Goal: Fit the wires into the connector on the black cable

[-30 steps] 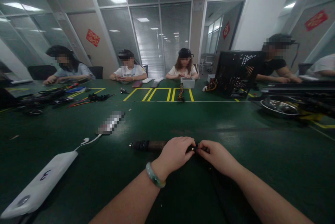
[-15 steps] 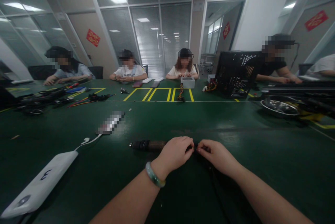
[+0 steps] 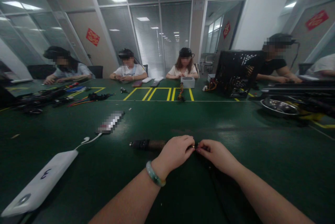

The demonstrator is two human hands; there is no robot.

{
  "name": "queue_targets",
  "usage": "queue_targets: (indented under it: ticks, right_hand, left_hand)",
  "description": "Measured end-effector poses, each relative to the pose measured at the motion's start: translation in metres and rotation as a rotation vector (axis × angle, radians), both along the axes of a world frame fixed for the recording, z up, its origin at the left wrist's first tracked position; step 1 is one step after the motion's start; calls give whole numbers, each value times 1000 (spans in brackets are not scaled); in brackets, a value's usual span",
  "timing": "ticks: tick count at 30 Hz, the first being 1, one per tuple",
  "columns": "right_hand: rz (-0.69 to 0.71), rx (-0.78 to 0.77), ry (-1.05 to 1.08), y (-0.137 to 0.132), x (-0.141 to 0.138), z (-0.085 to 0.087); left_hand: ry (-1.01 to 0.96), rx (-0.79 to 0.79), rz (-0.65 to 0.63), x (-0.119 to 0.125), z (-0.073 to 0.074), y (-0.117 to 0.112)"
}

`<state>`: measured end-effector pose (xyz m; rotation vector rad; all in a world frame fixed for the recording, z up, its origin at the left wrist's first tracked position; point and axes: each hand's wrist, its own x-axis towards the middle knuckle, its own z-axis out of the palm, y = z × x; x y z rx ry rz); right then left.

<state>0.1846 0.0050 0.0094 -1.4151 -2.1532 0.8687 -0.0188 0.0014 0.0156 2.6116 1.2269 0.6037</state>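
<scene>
A dark electric screwdriver (image 3: 151,145) lies on the green table, its metal tip pointing left. My left hand (image 3: 176,152), a jade-like bangle above its wrist, is closed around the rear end of it, and the palm hides that part. Close against those fingertips, my right hand (image 3: 217,156) pinches the end of a black cable (image 3: 211,175) that trails down toward the near edge. Between the two sets of fingers a tiny brass-coloured glint shows, too small to make out.
On the left lie a white power bank (image 3: 42,182) and a phone (image 3: 110,122) joined by a white cord. Cables (image 3: 47,96) pile up at far left. A metal bowl (image 3: 278,107) and a black computer case (image 3: 235,73) stand at right. Several people sit across the table.
Both hands stay almost where they were, fingertips still together. The brass-coloured glint between them shows slightly brighter.
</scene>
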Motion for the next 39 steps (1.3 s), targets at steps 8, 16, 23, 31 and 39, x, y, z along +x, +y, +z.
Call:
queue_targets:
  ticks: [8, 16, 23, 31, 39]
  right_hand:
    - [-6, 54, 1, -2, -1, 4]
    - [-44, -3, 35, -2, -3, 0]
    - [-148, -1, 45, -1, -5, -1]
    - [-168, -58, 96, 4, -3, -11]
    - [-143, -100, 82, 2, -4, -8]
  left_hand:
    - [21, 10, -4, 1, 1, 0]
    - [1, 12, -4, 0, 2, 0]
    - [35, 21, 20, 2, 3, -1]
    - [68, 39, 15, 5, 2, 0]
    - [43, 27, 23, 3, 1, 1]
